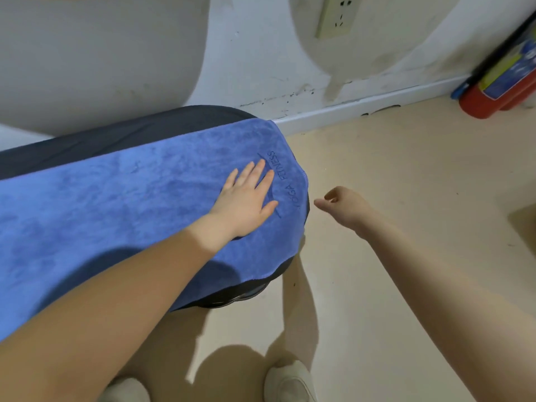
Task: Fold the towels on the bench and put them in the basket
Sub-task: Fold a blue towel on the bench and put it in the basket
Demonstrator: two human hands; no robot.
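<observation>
The wall [121, 53] fills the far side of the room, scuffed and stained low down, with a socket [336, 17] set high on it and a pale skirting [362, 104] running along its foot. Below that the beige floor [406, 198] spreads to the right. The dark bench [95, 140] runs in from the left, its rounded end pointing toward the open floor, and the blue towel [116, 204] lies spread flat along the top of it, its short edge drooping over the bench end; dark stitched lettering runs along that end. The left hand [246, 195] lies palm down on the towel beside the lettering, fingers straight and slightly fanned. The right hand [339, 203] hangs in the air just off the bench end, apart from the cloth, fingers curled in loosely with nothing in them as far as I can make out from this angle. A red cylinder [493, 94] with a blue and yellow label leans in the far right corner, rather blurred. Two pale shoes [290, 384] show at the bottom, on the floor.
</observation>
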